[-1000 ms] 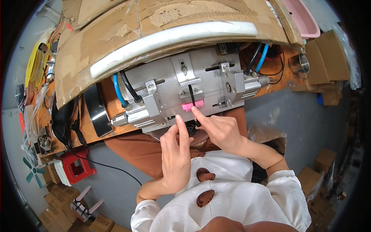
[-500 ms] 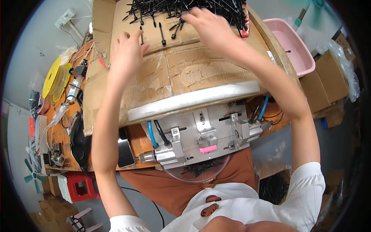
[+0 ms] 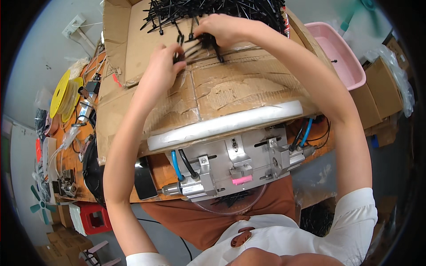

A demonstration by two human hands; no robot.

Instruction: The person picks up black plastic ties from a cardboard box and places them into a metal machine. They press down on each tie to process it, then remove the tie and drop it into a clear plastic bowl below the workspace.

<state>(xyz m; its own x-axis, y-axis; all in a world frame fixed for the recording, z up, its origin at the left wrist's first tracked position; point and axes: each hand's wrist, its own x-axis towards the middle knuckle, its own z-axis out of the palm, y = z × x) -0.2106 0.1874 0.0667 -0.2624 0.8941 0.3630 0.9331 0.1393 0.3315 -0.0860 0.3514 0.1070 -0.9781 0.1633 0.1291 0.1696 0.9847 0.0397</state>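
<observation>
No legible text: the small pale label (image 3: 191, 188) on the left metal cylinder block (image 3: 202, 181) is too tiny to make out, red-and-white strip (image 3: 287, 30) at the cardboard's (image 3: 248, 91) right likewise unreadable.

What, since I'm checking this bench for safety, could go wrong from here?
The right hand seems to hold several black pieces pointing different ways, so one might slip out.

The black pile lies crisscrossed, so pulling one piece could drag others along.

The clear bowl, below the metal fixture's front edge, seems to rest on the person's lap; shifting the legs might tip it and spill the black pieces inside.
</observation>
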